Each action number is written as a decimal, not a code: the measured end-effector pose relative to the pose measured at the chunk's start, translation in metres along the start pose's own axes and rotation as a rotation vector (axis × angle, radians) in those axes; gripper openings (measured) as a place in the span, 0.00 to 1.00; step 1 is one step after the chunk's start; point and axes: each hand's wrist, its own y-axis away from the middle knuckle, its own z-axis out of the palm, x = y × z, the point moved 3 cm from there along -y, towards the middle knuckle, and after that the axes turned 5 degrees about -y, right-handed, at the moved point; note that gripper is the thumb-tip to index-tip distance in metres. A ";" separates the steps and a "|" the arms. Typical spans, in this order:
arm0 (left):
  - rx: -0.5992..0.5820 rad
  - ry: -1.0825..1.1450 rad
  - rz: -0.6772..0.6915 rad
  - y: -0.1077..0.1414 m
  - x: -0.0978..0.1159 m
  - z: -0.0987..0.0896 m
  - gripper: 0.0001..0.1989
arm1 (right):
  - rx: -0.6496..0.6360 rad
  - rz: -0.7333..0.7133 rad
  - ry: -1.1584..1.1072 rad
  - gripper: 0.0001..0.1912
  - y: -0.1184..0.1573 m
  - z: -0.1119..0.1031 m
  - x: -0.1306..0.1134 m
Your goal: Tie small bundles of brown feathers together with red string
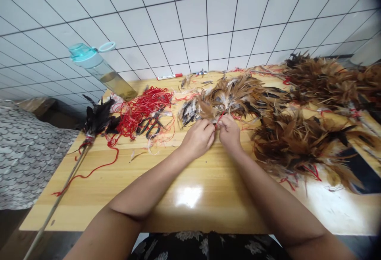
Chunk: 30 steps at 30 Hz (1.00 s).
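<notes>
My left hand (pixel 200 136) and my right hand (pixel 229 133) meet at the middle of the table, both with fingers pinched together. Between them runs a short piece of red string (pixel 220 116), and a brown feather (pixel 208 110) sticks up just beyond my left fingers. What exactly each fingertip grips is partly hidden. Directly behind the hands lies a pile of brown and grey feathers (pixel 238 91). To the left are a tangle of red string (pixel 145 107) and black-handled scissors (pixel 150 127).
A stick (pixel 56 202) with black feathers (pixel 99 117) tied at its end crosses the table's left edge. Behind it stands a water bottle (pixel 110 77). More brown feather bunches (pixel 297 141) and a dark flat object (pixel 364 170) lie right. A red marker (pixel 169 76) rests by the tiled wall.
</notes>
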 end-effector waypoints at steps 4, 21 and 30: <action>-0.064 0.048 -0.007 0.001 -0.001 -0.005 0.08 | -0.021 -0.024 0.165 0.12 0.000 -0.004 -0.004; 0.161 0.209 -0.163 -0.013 -0.025 -0.014 0.06 | -0.247 -0.117 0.220 0.12 0.006 0.010 -0.008; 0.337 0.237 -0.079 -0.005 -0.017 -0.031 0.08 | -0.142 0.066 -0.300 0.16 -0.007 0.003 0.012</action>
